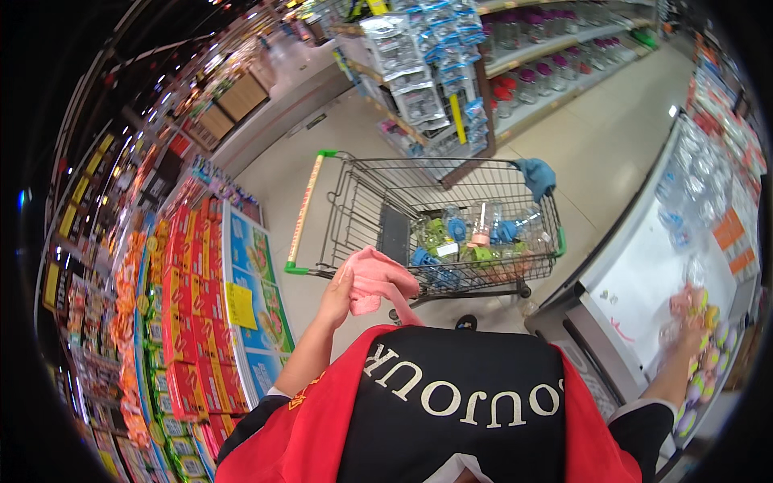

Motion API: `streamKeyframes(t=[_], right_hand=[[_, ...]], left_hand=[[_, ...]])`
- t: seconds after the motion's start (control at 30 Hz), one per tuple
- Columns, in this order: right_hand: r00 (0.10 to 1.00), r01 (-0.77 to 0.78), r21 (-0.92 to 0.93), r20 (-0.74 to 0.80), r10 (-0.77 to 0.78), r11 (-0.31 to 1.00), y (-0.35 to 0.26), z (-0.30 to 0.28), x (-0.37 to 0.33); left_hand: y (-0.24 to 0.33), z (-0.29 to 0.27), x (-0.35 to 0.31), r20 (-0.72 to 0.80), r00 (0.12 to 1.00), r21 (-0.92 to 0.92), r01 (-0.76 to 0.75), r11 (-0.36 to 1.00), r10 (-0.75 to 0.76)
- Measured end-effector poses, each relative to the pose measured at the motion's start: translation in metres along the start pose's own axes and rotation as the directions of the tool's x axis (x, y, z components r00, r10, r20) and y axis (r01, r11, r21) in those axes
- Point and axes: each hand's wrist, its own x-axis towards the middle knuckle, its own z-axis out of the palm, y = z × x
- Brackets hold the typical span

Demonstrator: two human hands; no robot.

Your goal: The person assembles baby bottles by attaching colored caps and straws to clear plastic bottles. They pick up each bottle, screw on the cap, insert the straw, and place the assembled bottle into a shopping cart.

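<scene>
A pink cloth (382,280) hangs from my left hand (338,299), whose fingers are closed around its edge. The hand is just beside the near side of a wire shopping cart (378,181). Inside the cart lie several clear plastic bottles (485,221) with blue, green and pink caps. On the right, my right hand (686,332) reaches over a white display shelf (636,282). It is among clear bottles with pink and yellow-green lids (699,303) and appears to touch them. Its fingers are too small and partly hidden to show a grip.
A blue cloth (535,177) drapes over the cart's far right corner. Red boxes (193,314) are stacked on the left. Beyond the cart stand a rack of hanging packets (419,80) and shelves of glass jars (527,84). More clear bottles (696,177) line the white shelf's back.
</scene>
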Motion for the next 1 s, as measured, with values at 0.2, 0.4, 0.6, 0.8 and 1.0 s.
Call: streamKeyframes(t=[0.2, 0.4, 0.6, 0.8, 1.0], right_hand=[[0.952, -0.249, -0.22, -0.236, 0.197, 0.943, 0.047, 0.003, 0.006], [0.905, -0.315, -0.145, -0.343, 0.251, 0.938, 0.057, -0.005, -0.022], [0.9, -0.267, -0.193, -0.4, 0.173, 0.944, 0.053, -0.027, -0.058], [0.973, 0.062, 0.39, -0.227, 0.031, 0.919, -0.052, -0.041, -0.095], [0.942, 0.209, 0.52, 0.119, -0.313, 0.828, -0.264, 0.034, -0.153]], left_hand=[[-0.003, -0.01, -0.03, 0.136, 0.979, -0.792, 0.199, 0.577, -0.15], [-0.051, 0.026, -0.034, 0.454, 0.849, -0.807, 0.52, 0.278, -0.27], [-0.05, 0.046, -0.016, 0.53, 0.787, -0.684, 0.617, 0.389, -0.316], [-0.001, 0.077, 0.021, 0.433, 0.9, -0.739, 0.384, 0.554, -0.047], [0.012, 0.163, 0.055, 0.736, 0.659, -0.653, 0.628, 0.424, 0.157]])
